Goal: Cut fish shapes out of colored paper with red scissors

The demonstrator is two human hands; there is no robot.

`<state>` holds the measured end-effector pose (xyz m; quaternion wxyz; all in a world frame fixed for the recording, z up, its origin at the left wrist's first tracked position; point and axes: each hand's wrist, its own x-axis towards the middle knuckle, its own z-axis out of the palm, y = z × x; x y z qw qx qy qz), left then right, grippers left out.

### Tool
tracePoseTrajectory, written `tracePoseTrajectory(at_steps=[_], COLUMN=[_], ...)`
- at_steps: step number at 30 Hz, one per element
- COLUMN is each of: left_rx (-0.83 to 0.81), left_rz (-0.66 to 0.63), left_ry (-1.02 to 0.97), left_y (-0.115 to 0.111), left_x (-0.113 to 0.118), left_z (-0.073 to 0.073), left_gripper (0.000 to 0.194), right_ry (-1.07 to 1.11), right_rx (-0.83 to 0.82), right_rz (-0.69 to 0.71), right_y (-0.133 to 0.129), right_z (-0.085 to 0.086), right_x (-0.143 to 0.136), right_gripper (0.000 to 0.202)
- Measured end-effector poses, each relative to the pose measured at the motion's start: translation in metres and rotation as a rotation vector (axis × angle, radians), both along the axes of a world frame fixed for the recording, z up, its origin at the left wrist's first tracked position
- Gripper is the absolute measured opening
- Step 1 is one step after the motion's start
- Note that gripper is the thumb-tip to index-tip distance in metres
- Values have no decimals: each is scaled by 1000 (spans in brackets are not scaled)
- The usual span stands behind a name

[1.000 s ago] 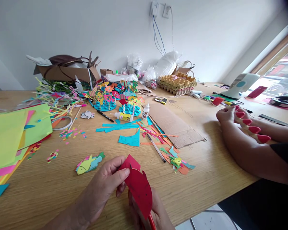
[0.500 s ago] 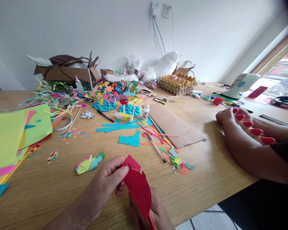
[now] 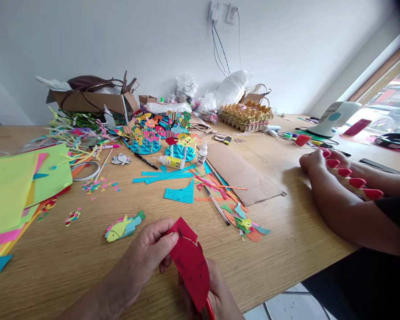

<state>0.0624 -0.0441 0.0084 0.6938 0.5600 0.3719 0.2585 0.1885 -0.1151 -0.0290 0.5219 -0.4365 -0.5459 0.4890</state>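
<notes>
My left hand (image 3: 155, 244) pinches the upper left end of a red paper piece (image 3: 191, 266), which has a partly cut, curved outline and small pen marks on it. Below and behind that paper is my right hand (image 3: 218, 289), closed around red-handled scissors (image 3: 209, 309); one handle shows, and a dark blade tip pokes up near the left thumb. Most of the scissors are hidden by the paper. To the left on the table lies a small stack of cut paper fish (image 3: 123, 227), a yellow one on top.
Coloured sheets (image 3: 10, 191) are piled at the left. Blue paper scraps (image 3: 179, 193), a pen (image 3: 216, 204), glue bottles (image 3: 173, 162) and cardboard (image 3: 243, 173) lie ahead. Fish decorations (image 3: 146, 138) stand farther back. Another person's forearms (image 3: 330, 200) rest at the right.
The red paper has tilted slightly and shifted a little downward, and the cut gap near its top looks wider. Both hands stay almost in place.
</notes>
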Motion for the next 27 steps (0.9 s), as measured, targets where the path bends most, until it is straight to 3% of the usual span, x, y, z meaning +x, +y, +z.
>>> tracePoseTrajectory(at_steps=[9, 18, 27], left_rx=[-2, -18, -79], left_rz=[4, -28, -105], left_ry=[-2, -35, -56], left_y=[0, 1, 6], left_x=[1, -2, -6], left_z=[1, 2, 3], left_gripper=[25, 23, 22], right_ry=[-35, 55, 62], right_rx=[75, 4, -36], right_rz=[-32, 27, 91], right_y=[4, 3, 3], right_z=[0, 6, 24], right_x=[1, -1, 1], right_gripper=[47, 45, 47])
